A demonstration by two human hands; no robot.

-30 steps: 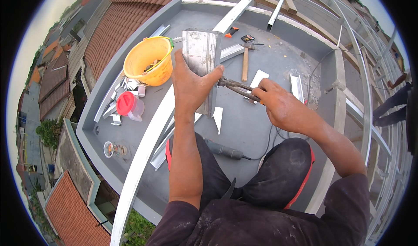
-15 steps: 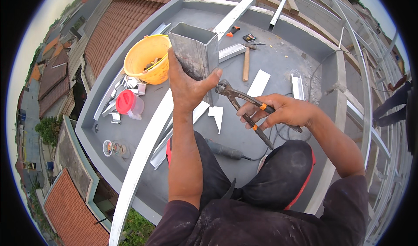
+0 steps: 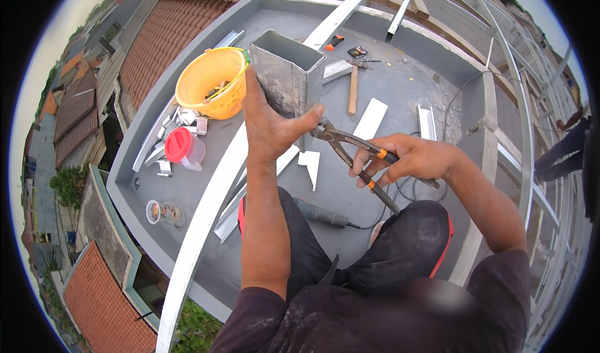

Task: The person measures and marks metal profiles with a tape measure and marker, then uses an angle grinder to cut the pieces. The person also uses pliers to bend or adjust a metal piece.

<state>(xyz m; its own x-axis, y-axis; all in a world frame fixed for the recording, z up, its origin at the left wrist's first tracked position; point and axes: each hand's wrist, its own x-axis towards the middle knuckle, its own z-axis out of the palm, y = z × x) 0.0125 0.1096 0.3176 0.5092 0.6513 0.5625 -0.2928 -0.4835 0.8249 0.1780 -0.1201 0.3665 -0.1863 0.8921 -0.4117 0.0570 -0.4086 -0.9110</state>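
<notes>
An upright hollow metal section with its open top showing is gripped by my left hand, thumb round its right side. Black pincers with orange bands are held in my right hand, their handles apart and their head at the lower right edge of the section, beside my left thumb. Under them lie a white metal piece and a small cut offcut. A corded power tool lies between my knees.
A yellow bucket, red-lidded container, clear cup, hammer and long metal strip are on the grey deck. Tiled roofs lie beyond its rim. A person's legs show at right among metal framing.
The metal section has turned and tipped, so its open top now shows. The pincers' handles have spread apart, and my right hand has shifted lower and rightward on them.
</notes>
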